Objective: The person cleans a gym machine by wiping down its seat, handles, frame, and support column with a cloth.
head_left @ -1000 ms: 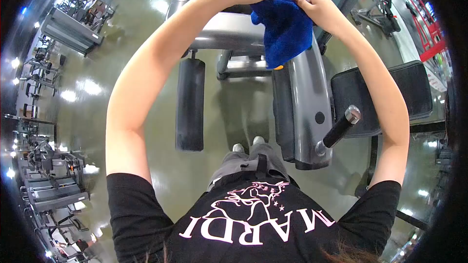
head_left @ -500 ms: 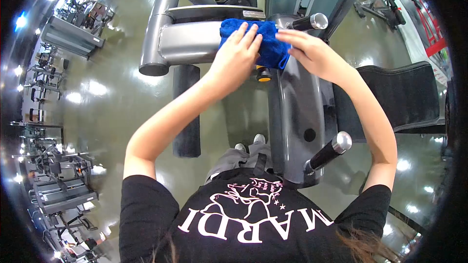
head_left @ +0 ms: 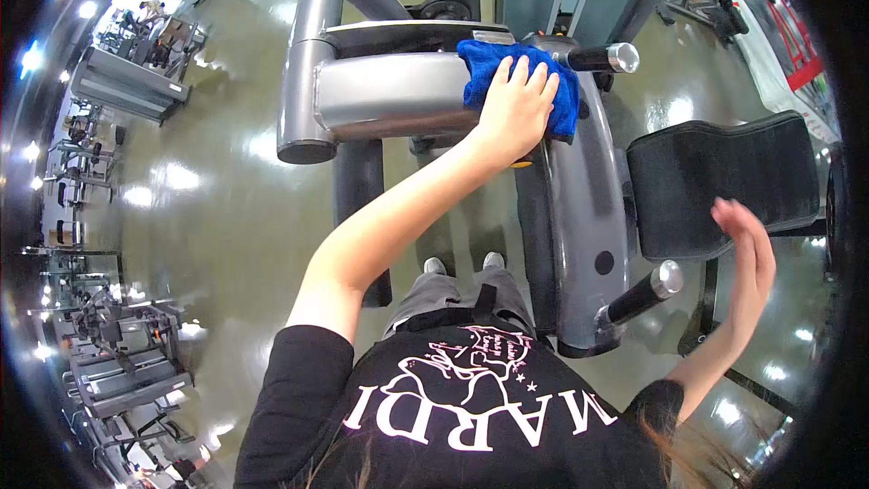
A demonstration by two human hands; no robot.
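Wide open over the floor point(head_left: 199, 235) left of the roller point(head_left: 359, 186). Tighter between roller and post point(head_left: 588, 208), closed off at the far end by the beam point(head_left: 389, 91). Passable between upper handle point(head_left: 597, 59) and pad point(head_left: 724, 181); pinched between pad and post, obstructed nearer by the lower handle point(head_left: 638, 294).

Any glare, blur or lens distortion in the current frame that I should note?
Head view: white glare spots on the floor and bright lamps at the left edge; head view: fisheye bending, strongest towards the sides, with dark corners; head view: the right hand looks slightly smeared, while the left hand and blue cloth read fairly sharp.
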